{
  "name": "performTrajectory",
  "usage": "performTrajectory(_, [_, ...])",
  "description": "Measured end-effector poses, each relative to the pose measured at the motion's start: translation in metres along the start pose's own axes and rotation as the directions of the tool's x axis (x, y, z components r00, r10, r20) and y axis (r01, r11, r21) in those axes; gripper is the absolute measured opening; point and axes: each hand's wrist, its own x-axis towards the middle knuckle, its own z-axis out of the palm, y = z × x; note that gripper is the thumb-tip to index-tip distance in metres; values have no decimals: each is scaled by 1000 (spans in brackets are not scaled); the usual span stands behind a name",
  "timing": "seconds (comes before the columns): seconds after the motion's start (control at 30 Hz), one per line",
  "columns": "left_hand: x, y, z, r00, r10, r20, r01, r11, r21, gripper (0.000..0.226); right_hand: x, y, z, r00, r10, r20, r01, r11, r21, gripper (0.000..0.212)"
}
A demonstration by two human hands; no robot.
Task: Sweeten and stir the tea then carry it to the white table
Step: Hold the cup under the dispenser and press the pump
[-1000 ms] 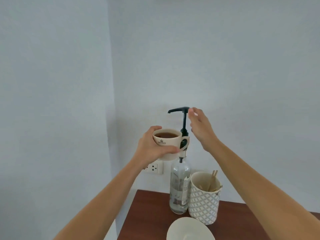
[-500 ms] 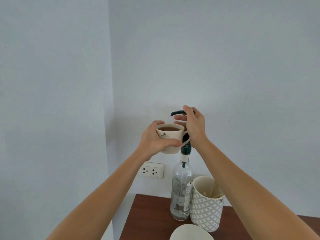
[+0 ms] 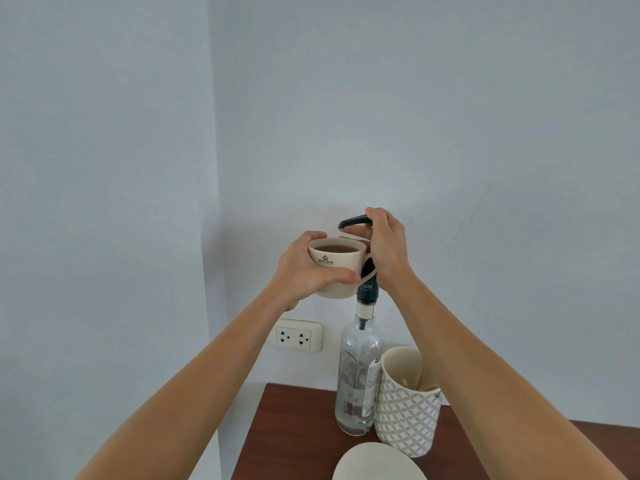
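Observation:
A cream cup point(image 3: 337, 271) of brown tea is held up in the air by my left hand point(image 3: 304, 271), which wraps its near side. Its rim sits just under the black spout of the pump point(image 3: 353, 222) on a clear glass syrup bottle point(image 3: 358, 375). My right hand point(image 3: 388, 247) rests on top of the pump head, fingers curled over it. The bottle stands on a dark wooden table point(image 3: 298, 434) against the wall. The pump's stem is partly hidden behind the cup and my right hand.
A patterned white ceramic holder point(image 3: 407, 417) with wooden stirrers stands right of the bottle. A white saucer point(image 3: 377, 464) lies at the bottom edge. A double wall socket point(image 3: 298, 336) sits left of the bottle. Plain walls meet in a corner on the left.
My right hand came from beside the pump head onto it and has closed over it. The pump head now sits lower, close above the cup. The cup stayed under the spout.

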Motion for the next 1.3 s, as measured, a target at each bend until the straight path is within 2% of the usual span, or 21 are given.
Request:
performTrajectory(0.63, [1,0,-1,1000,-4,17,4,1000,-10,114,0,3,0,1000,-26,-3,25,995,-100,26])
performTrajectory(1.13, [0,-1,0,999,-15,29,15,1000,-4,117,-5,4,0,1000,1,-18,-3,994,-107,28])
performTrajectory(1.3, [0,1,-5,1000,-10,23,10,1000,-11,116,-2,-3,6,998,48,-37,-51,996,-77,44])
